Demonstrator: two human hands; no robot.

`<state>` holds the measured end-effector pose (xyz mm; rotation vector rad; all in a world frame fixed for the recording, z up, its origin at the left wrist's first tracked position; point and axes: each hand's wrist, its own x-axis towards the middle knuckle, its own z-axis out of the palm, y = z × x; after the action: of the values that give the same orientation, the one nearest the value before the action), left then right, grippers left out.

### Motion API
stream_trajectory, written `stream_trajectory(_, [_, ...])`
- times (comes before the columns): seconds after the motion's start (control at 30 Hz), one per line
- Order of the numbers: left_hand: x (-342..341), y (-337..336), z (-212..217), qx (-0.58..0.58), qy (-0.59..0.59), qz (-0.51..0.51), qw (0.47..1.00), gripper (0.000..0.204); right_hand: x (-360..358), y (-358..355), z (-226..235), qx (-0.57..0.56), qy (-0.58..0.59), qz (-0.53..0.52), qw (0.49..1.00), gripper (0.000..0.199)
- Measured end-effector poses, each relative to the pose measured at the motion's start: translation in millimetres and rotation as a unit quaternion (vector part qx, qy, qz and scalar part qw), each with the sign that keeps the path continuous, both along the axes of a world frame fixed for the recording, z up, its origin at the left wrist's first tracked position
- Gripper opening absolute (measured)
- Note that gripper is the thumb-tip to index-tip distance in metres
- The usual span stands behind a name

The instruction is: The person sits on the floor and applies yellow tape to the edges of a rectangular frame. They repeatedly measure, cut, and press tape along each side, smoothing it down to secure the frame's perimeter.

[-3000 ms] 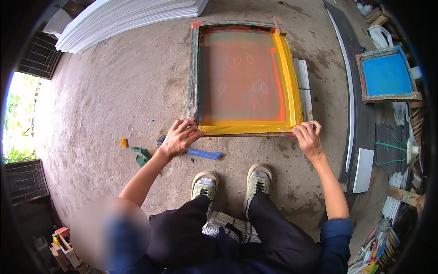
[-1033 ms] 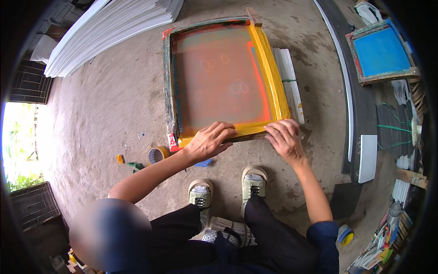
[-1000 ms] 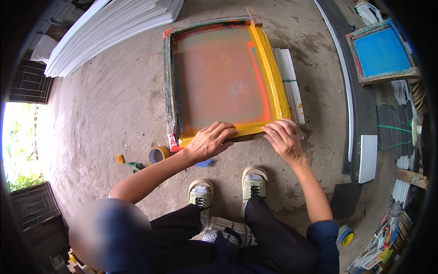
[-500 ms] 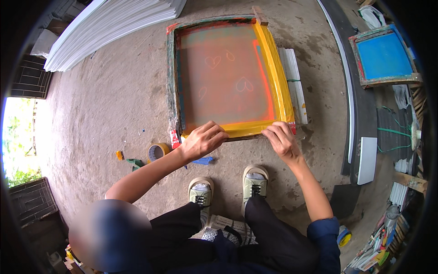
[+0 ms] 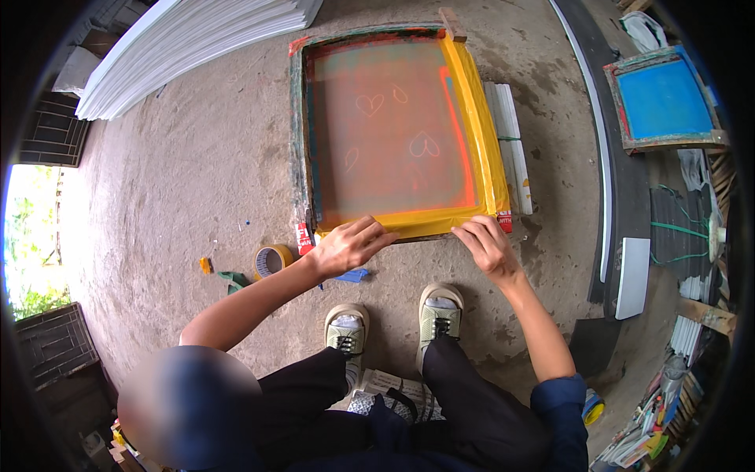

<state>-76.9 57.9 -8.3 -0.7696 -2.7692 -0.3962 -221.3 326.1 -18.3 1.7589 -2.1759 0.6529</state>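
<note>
The left hand was found at the near side of the large frame, fingers bent, thumb close to the fingertips, on or just over the yellow tape there. The right hand stood at the same edge nearer the right corner, fingers curled toward the thumb. Whether either hand gripped the tape could not be told. A stretch of the near side lay between them.

The frame lay on the floor beyond the shoes. Tape covered its right side from end to end and ran along the near side; the left and far sides showed no yellow tape. Whether the near strip was pressed down fully was not visible. The panel inside bore faint heart outlines.

Outward to the left, a tape roll stood near the corner, with a blue strip beside the left hand. A white bundle showed past the frame's right side; farther right was a smaller frame with a blue panel.
</note>
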Motion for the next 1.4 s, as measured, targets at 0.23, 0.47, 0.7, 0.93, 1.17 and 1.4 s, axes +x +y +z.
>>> stream_trajectory(0.23, [16.3, 13.2, 0.4, -0.082, -0.001, 0.037, 0.996, 0.062, 41.6, -31.6, 2.2, 0.011, 0.008, -0.008, 1.000, 0.037])
stream_trajectory(0.47, [18.5, 12.1, -4.7, -0.103, 0.019, 0.036, 0.994, 0.063, 51.3, -17.6, -19.0, 0.090, -0.017, -0.057, 0.994, 0.054])
stream_trajectory(0.7, [19.3, 14.1, -8.6, -0.084, 0.039, 0.042, 0.995, 0.063, 18.6, 38.5, -5.6, 0.100, -0.008, -0.166, 0.981, 0.054])
stream_trajectory(0.93, [18.7, 14.0, -8.9, -0.076, 0.049, 0.038, 0.995, 0.058, 55.0, -13.2, -14.5, 0.044, -0.127, -0.124, 0.983, 0.049])
stream_trajectory(1.17, [22.2, 22.5, -6.8, -0.098, -0.030, 0.074, 0.992, 0.066, 17.2, 35.4, -13.6, 0.091, -0.031, -0.203, 0.974, 0.053])
stream_trajectory(1.4, [-21.1, 138.3, -1.7, -0.049, -0.138, 0.175, 0.974, 0.100, 25.7, 29.5, -21.9, 0.074, -0.030, -0.232, 0.969, 0.049])
